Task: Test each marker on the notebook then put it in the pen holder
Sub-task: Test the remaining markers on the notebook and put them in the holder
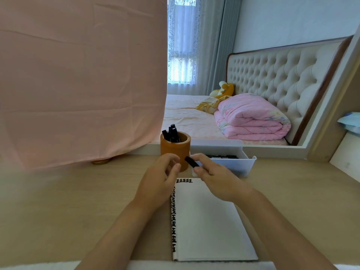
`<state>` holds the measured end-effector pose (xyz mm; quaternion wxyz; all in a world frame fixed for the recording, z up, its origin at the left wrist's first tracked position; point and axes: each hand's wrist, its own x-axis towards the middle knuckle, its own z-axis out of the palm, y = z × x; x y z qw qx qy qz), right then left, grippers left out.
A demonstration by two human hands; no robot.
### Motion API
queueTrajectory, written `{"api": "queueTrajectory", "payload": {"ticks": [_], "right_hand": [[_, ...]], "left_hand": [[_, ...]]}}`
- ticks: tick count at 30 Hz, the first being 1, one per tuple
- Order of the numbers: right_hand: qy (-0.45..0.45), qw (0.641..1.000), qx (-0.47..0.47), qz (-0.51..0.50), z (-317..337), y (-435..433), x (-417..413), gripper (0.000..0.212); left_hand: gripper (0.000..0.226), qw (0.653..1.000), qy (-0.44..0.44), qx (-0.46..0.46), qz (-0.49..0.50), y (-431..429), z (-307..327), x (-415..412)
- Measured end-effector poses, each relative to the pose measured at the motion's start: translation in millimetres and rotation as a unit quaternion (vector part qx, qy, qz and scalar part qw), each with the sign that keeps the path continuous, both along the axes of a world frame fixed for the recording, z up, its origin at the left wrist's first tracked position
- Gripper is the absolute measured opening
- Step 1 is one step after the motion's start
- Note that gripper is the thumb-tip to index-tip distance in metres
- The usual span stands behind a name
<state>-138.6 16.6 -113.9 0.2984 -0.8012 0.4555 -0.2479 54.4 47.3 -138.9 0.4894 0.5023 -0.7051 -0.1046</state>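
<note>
Head cam, R hand pinching black marker by pen holder, L hand half-curled beside, grip unclear

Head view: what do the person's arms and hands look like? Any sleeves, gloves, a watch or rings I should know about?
Both the left forearm and the right forearm are bare all the way to the bottom edge of the frame, with no sleeve or cuff in sight. The left hand and right hand are ungloved. No watch, bracelet or ring shows on either.
</note>
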Motion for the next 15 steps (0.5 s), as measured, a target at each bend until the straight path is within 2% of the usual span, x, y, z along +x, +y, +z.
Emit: {"api": "queueTrajectory", "payload": {"ticks": [2, 4, 7, 12, 15], "right_hand": [[0.069, 0.998, 0.009, 0.006, -0.8, 0.5, -0.2, 0.021], [0.104, 0.994, 0.015, 0.005, -0.9, 0.6, 0.5, 0.013], [0.122, 0.992, -0.01, 0.014, -1.4, 0.0, 0.5, 0.017], [0.16, 0.983, -0.088, 0.018, -4.7, 1.0, 2.4, 0.012], [0.159, 0.971, -0.176, 0.009, -6.9, 0.4, 5.7, 0.028]], "left_hand": [[0.029, 0.999, -0.017, 0.015, -0.032, -3.0, 0.5, 3.9], [0.035, 0.996, -0.065, 0.028, -0.056, -4.6, -0.2, 5.9], [0.029, 0.989, -0.121, 0.031, -0.075, -5.3, -1.9, 7.0], [0.019, 0.984, -0.126, 0.091, -0.089, -10.1, 0.2, 9.8], [0.018, 0.983, -0.112, 0.121, -0.082, -11.7, 3.5, 11.5]]}}
